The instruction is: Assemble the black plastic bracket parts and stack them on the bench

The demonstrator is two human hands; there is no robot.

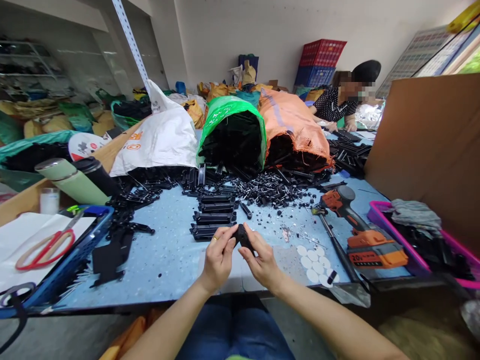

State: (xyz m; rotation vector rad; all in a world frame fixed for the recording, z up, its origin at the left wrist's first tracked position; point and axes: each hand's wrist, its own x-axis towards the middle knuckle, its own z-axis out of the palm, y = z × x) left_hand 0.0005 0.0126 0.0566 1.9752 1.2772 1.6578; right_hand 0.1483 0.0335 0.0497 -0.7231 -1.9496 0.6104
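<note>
A small black part [244, 237] is held between my two hands, above the front part of the blue table. The fingers of my left hand [219, 256] close on its left end, and those of my right hand [261, 259] close on its right side. Just beyond my left hand, several long black pieces [215, 218] lie in a stacked row. Farther back is a heap of small black parts with metal pins [268, 189]. White round discs [312, 263] lie to the right of my right hand.
A cordless drill [375, 247] and a hammer [339, 245] lie right, beside a pink basket [403, 245]. Green [232, 106], orange [290, 117] and white [161, 137] sacks stand behind. Left are a blue basket [93, 235] and scissors [47, 252]. A person [333, 106] leans over the table's far right.
</note>
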